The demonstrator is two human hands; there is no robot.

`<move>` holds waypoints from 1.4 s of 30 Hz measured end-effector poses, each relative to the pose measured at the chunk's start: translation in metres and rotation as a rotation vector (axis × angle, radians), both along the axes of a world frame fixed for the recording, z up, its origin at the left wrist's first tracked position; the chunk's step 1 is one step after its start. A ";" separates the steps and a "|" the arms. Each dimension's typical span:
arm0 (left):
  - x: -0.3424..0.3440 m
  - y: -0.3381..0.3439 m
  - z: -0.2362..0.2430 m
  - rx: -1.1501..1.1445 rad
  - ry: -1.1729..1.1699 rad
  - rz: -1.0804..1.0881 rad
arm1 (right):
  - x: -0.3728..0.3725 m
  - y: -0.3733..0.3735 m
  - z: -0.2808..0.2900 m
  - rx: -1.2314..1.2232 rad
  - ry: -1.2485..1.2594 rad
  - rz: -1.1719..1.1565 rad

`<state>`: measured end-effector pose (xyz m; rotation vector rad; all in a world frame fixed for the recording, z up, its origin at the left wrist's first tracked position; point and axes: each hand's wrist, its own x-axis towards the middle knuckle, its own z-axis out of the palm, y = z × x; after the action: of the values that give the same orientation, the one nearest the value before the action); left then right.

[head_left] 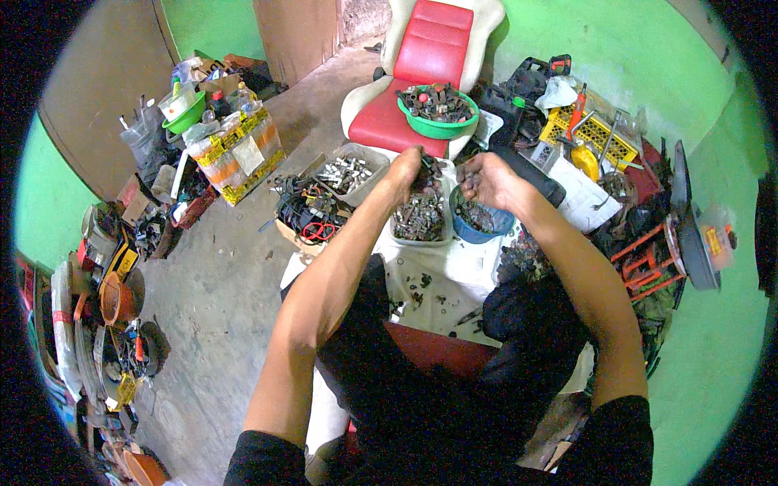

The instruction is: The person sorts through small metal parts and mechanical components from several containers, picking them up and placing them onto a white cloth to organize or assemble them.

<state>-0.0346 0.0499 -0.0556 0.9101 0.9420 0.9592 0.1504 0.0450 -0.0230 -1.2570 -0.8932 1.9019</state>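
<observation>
My left hand (pixel 408 172) is raised over the far end of a clear plastic tub (pixel 421 241) filled with small metal hardware pieces (pixel 419 217). Its fingers are curled around something dark that I cannot make out. To the right, my right hand (pixel 493 183) hangs above a round blue tub (pixel 485 235) with small dark pieces in the bottom. The fingers of that hand are bent inward, and whatever they hold is too small to tell. Both tubs stand on a white cloth (pixel 454 271), where several loose dark bits lie near my lap.
Beyond my hands, a red and white seat (pixel 421 53) carries a green basin (pixel 442 128) of dark parts. At left are a grey bin (pixel 374 164) of metal pieces and a cable box (pixel 312 219). A yellow crate (pixel 596 134) and tools crowd the right wall.
</observation>
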 end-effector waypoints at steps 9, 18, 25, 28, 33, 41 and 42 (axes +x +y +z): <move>-0.030 0.019 -0.005 -0.086 -0.158 0.157 | -0.025 0.027 -0.059 0.122 -0.251 0.129; -0.017 0.022 0.004 -0.052 -0.297 0.161 | -0.022 0.049 -0.033 0.248 -0.283 0.071; 0.005 -0.013 0.047 0.062 -0.306 0.155 | -0.002 -0.021 0.038 1.374 -0.855 0.013; 0.016 -0.030 0.062 0.122 -0.324 0.007 | 0.007 -0.045 0.064 1.555 -0.788 0.008; 0.050 -0.056 0.084 0.063 -0.419 0.069 | 0.019 -0.048 0.082 1.670 -0.764 -0.077; 0.053 -0.063 0.094 0.258 -0.472 -0.001 | 0.025 -0.052 0.098 1.752 -0.706 -0.165; 0.054 -0.061 0.092 0.270 -0.470 -0.011 | 0.025 -0.052 0.097 1.777 -0.714 -0.164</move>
<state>0.0193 -0.0111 0.0366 0.8578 0.4137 1.2429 0.1755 -0.0067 0.0742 -0.6400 -1.9764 -0.0300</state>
